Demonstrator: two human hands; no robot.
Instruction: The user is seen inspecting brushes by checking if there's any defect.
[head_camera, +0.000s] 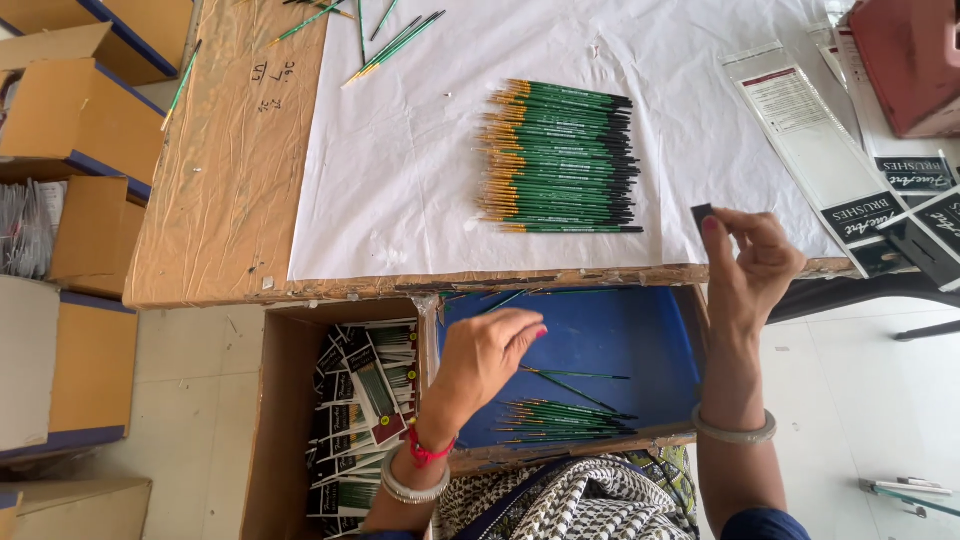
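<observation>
A small dark card (702, 212) is pinched between the fingertips of the right hand (752, 262), raised just above the front edge of the bench (230, 200). The left hand (487, 352) hangs lower, fingers loosely curled and holding nothing, over a blue box (610, 335) with a few green brushes (565, 418) inside. On the bench's white sheet (400, 170) lies a neat stack of green brushes (560, 158). Clear packets (800, 140) lie to the right, and packed sets (360, 410) fill a cardboard box below.
</observation>
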